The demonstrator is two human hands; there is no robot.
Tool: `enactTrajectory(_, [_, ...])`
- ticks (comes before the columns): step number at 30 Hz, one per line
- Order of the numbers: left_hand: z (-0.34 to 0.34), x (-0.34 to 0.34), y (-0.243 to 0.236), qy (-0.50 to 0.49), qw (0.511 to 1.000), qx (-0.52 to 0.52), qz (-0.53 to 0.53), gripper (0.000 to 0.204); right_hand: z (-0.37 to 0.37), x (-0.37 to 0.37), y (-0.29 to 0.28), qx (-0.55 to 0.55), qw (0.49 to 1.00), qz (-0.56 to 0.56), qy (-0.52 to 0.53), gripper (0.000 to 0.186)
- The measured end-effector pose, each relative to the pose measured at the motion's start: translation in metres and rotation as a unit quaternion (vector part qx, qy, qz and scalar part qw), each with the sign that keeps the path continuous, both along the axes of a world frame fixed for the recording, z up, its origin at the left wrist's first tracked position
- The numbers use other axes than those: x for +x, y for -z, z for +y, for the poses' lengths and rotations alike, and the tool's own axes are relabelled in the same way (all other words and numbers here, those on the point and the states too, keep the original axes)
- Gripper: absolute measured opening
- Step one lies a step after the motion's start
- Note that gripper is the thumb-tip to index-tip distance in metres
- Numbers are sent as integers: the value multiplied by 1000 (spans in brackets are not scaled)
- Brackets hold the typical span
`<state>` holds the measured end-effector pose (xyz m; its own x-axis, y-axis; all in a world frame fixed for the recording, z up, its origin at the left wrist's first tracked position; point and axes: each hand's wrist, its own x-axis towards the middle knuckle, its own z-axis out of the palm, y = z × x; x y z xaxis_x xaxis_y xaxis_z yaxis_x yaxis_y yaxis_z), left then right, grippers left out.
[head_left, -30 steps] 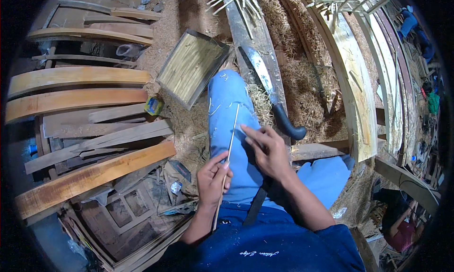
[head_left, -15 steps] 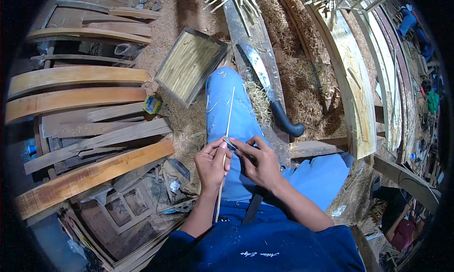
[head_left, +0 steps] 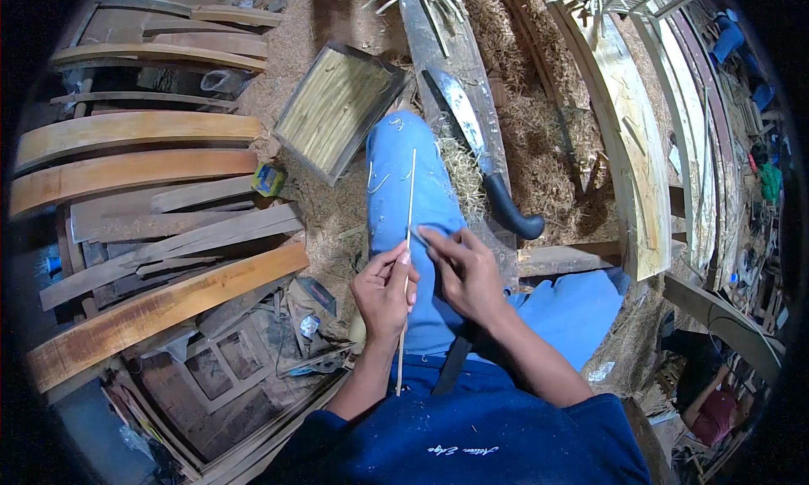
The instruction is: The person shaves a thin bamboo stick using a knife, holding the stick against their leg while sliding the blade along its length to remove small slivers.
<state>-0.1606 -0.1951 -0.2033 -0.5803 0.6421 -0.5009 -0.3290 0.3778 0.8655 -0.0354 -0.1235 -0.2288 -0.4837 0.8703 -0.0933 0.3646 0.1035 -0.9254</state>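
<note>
My left hand (head_left: 383, 295) is closed around a thin pale wooden stick (head_left: 411, 190), pinching it between thumb and fingers. The stick runs lengthwise over my thigh, its far tip beyond the hand and its near end by my shirt. Just right of the stick, my right hand (head_left: 468, 278) is closed with bent fingers, its fingertips close beside the stick. What those fingers hold is hidden. Curled shavings lie on the blue trouser leg (head_left: 389, 160) under the stick.
A machete (head_left: 459, 114) with a black curved handle lies on a plank (head_left: 438, 42) ahead. Left of it a shallow wooden tray (head_left: 286, 118) rests on shavings. Boards (head_left: 139, 135) are stacked at left, a pale beam (head_left: 645, 207) at right. Another person (head_left: 716, 413) is at lower right.
My right hand has shifted slightly away from the left hand, up along the stick. The small grey blade that showed between my fingers is no longer visible. The left hand still holds the stick.
</note>
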Motion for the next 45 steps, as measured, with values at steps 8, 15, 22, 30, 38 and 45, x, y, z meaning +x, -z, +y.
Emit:
enactTrajectory(8, [-2, 2, 7, -4, 999, 33, 9, 20, -4, -2, -7, -22, 1000, -6, -3, 39])
enactTrajectory(15, [-1, 1, 7, -13, 999, 28, 10, 21, -8, -2, -15, -30, 999, 2, -16, 36])
enactTrajectory(22, [-2, 3, 9, -10, 999, 32, 27, 21, -5, 0, -14, -9, 1000, 14, -7, 35])
enactTrajectory(30, [-1, 4, 9, -9, 999, 36, 27, 20, 0, -8, -13, -1, 1000, 16, 9, 35])
enactTrajectory(38, [1, 4, 2, -10, 999, 35, 8, 23, 18, -17, -6, -38, 998, -25, 46, 33])
enactTrajectory(45, [-10, 7, 2, 13, 999, 38, 12, 24, 3, -12, -7, -32, 999, -15, 20, 32])
